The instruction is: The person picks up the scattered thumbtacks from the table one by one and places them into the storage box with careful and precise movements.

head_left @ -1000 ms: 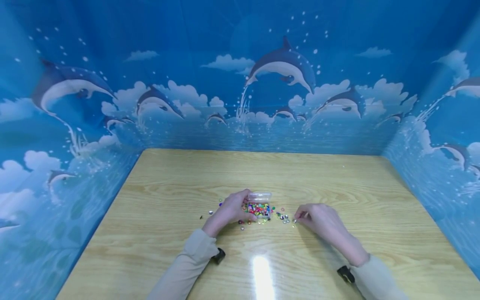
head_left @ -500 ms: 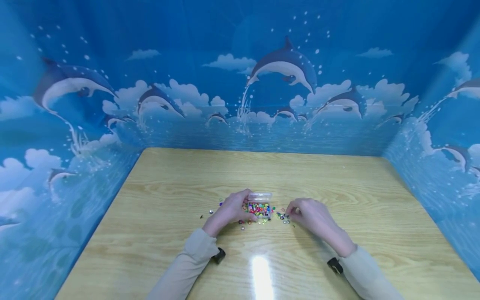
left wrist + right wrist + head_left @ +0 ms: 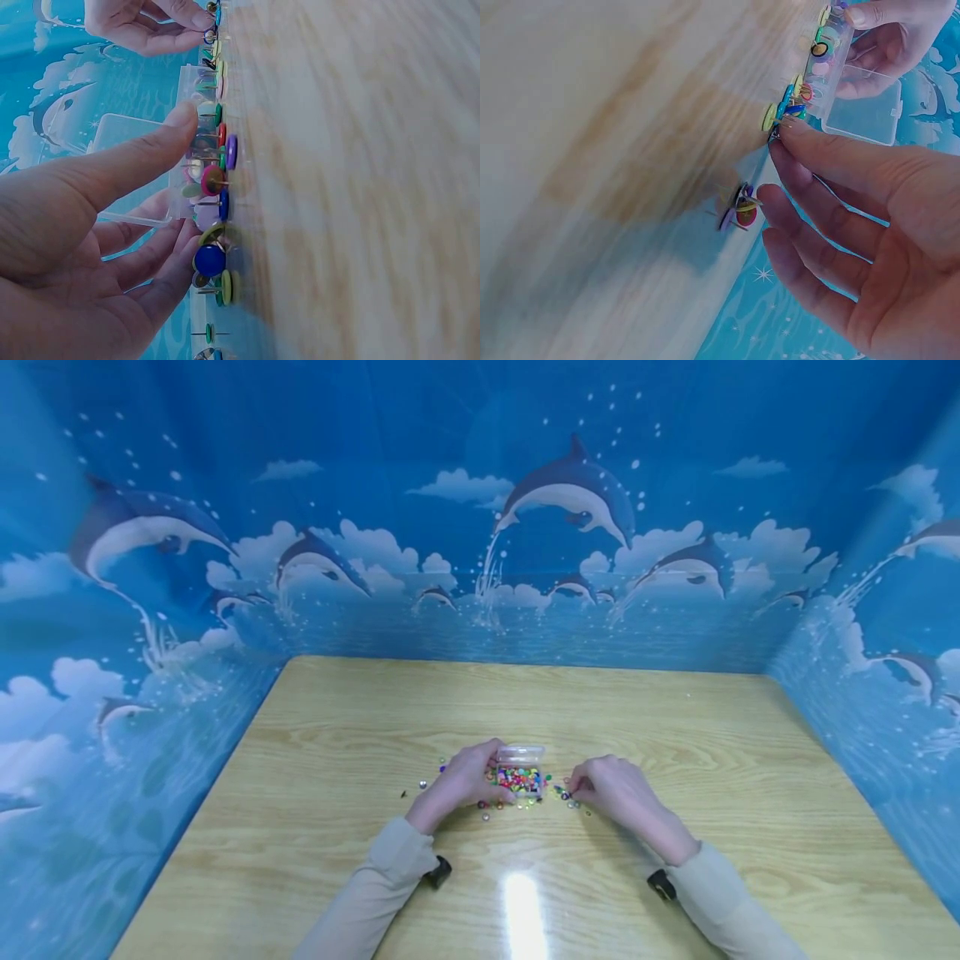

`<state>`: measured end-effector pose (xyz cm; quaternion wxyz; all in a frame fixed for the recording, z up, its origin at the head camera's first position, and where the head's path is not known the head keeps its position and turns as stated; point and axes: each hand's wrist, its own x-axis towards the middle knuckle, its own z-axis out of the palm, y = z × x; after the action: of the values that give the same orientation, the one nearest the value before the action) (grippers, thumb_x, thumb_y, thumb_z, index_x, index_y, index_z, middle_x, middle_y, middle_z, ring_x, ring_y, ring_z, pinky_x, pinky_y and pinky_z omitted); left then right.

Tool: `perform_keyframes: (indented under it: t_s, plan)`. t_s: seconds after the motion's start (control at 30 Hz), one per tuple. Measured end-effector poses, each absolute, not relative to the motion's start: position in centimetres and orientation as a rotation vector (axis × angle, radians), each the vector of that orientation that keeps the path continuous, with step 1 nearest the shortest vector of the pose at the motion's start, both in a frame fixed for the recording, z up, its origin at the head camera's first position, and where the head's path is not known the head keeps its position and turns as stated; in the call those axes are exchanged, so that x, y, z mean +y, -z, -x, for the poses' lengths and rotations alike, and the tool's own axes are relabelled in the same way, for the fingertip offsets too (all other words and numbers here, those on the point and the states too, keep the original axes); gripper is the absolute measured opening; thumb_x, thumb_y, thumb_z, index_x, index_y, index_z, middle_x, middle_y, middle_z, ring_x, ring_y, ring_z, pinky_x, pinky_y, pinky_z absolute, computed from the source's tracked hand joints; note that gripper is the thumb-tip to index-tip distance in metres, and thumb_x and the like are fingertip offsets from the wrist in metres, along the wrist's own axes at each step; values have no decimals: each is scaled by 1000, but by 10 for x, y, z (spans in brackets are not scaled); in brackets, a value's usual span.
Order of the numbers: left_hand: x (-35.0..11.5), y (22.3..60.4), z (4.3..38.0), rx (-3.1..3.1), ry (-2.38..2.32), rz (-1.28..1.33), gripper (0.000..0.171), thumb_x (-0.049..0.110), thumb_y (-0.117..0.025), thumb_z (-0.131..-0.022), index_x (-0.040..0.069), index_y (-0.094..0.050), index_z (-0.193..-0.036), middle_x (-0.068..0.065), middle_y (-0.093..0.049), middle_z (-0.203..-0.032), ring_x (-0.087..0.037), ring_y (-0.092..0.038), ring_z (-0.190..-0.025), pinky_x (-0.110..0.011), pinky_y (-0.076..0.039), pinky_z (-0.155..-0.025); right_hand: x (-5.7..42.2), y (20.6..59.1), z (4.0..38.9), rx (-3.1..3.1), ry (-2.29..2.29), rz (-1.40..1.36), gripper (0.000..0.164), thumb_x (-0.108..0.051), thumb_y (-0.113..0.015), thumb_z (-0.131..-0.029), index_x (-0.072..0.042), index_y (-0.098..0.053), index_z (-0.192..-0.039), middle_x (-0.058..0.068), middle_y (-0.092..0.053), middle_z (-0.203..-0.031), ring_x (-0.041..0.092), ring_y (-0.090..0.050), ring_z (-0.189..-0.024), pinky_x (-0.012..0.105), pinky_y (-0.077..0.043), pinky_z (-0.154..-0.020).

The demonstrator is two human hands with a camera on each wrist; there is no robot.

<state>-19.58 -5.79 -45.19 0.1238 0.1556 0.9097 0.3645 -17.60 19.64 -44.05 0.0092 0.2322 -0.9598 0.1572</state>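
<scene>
A small clear plastic box (image 3: 838, 69) full of coloured thumbtacks (image 3: 517, 779) stands on the table, its hinged lid (image 3: 521, 752) tipped back. My left hand (image 3: 467, 777) holds the box from its left side, thumb along the near wall and fingers behind. Just right of the box, my right hand (image 3: 618, 789) has thumb and forefinger pinched on a thumbtack (image 3: 774, 135) at the edge of a loose cluster. The other right-hand fingers are loosely bent. In the left wrist view, a blue thumbtack (image 3: 210, 259) and several others lie loose beside the left fingers.
The wood-grain table (image 3: 360, 710) carries scattered thumbtacks on both sides and in front of the box. A lone dark tack (image 3: 403, 793) lies farther left. A blue dolphin-print curtain (image 3: 420, 527) encloses the table's back and sides.
My right hand has moved left along the table, from the outer loose thumbtacks to the cluster close to the box. My left hand stays at the box.
</scene>
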Motion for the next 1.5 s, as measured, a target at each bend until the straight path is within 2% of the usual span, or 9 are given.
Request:
perform_keyframes:
  t_s: [0.23,0.5,0.97,1.13,1.5]
  plan:
    - [-59,452,196,2638,-1085,-471,66,24,-93,-70,13,-61,-127,-5,-66,-107,-20,-61,-92,-39,-55,-85,197,440,177,-2920,-596,-707,10,-5,-80,-81,-14,-77,-84,0,-75,-80,5,-63,-62,17,-51,-54]
    - [-59,453,196,2635,-1096,-475,66,23,-93,-70,13,-61,-126,-5,-66,-107,-20,-61,-92,-38,-55,-84,180,433,179,-2876,-616,-674,8,-12,-82,-84,-16,-76,-87,-5,-72,-78,1,-58,-62,19,-50,-56]
    - [-60,452,196,2617,-1112,-496,66,22,-93,-71,12,-60,-128,-4,-66,-104,-17,-60,-87,-34,-54,-78,149,427,185,-2791,-673,-740,7,-13,-80,-86,-13,-78,-93,-2,-71,-71,-1,-49,-50,17,-39,-42]
    - [-60,452,196,2614,-1117,-495,67,21,-93,-71,12,-60,-128,-4,-66,-104,-18,-60,-88,-35,-54,-80,155,425,183,-2815,-692,-710,9,-15,-79,-88,-14,-79,-97,-1,-73,-74,-1,-48,-49,19,-38,-41]
    - [-58,451,195,2629,-1086,-441,67,24,-92,-70,13,-60,-128,-4,-66,-109,-20,-61,-95,-40,-55,-88,202,411,177,-2870,-661,-512,9,-16,-76,-91,-15,-77,-99,0,-76,-88,4,-59,-62,22,-44,-48]
